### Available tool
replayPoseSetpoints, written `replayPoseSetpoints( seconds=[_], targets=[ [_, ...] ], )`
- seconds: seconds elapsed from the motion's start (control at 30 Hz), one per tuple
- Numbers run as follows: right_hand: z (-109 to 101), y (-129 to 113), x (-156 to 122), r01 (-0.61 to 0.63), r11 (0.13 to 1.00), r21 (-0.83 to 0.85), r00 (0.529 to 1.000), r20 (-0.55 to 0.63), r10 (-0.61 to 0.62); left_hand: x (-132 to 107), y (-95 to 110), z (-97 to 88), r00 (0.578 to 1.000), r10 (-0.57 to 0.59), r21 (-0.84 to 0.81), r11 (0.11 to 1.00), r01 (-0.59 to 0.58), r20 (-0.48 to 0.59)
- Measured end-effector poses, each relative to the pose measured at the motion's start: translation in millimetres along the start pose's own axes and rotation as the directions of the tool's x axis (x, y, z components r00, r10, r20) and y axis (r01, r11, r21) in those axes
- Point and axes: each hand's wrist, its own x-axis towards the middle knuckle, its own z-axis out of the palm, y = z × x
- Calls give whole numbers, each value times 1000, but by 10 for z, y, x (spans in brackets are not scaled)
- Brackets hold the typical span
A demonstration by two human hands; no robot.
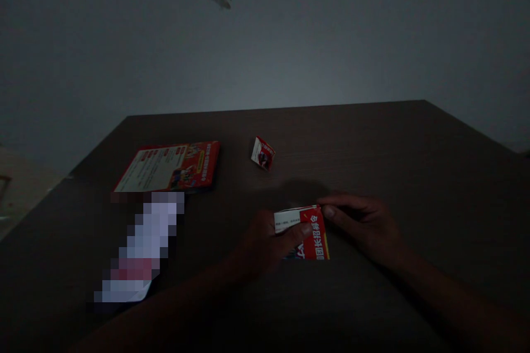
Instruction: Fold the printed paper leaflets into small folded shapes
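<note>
Both hands work on a folded red and white leaflet [314, 234] lying on the dark wooden table [372, 143]. My left hand [269, 245] grips its left side, thumb pressed across the printed face. My right hand [364, 226] pinches the top right corner with thumb and fingers. A small folded piece of the same red and white paper [262, 153] stands on the table farther back, apart from both hands.
A flat stack of red and white leaflets [169, 167] lies at the back left. A blurred-out white and pink item [141, 248] lies in front of it. A pale wall rises behind the table. The room is dim.
</note>
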Motion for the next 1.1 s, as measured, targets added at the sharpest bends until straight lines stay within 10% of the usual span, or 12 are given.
replayPoseSetpoints(
  seconds=[1.1],
  targets=[
    [41, 16, 4, -100, 995, 23, 989, 114, 97, 19, -106, -28, 982, -145, 85, 984, 156, -122]
  ],
)
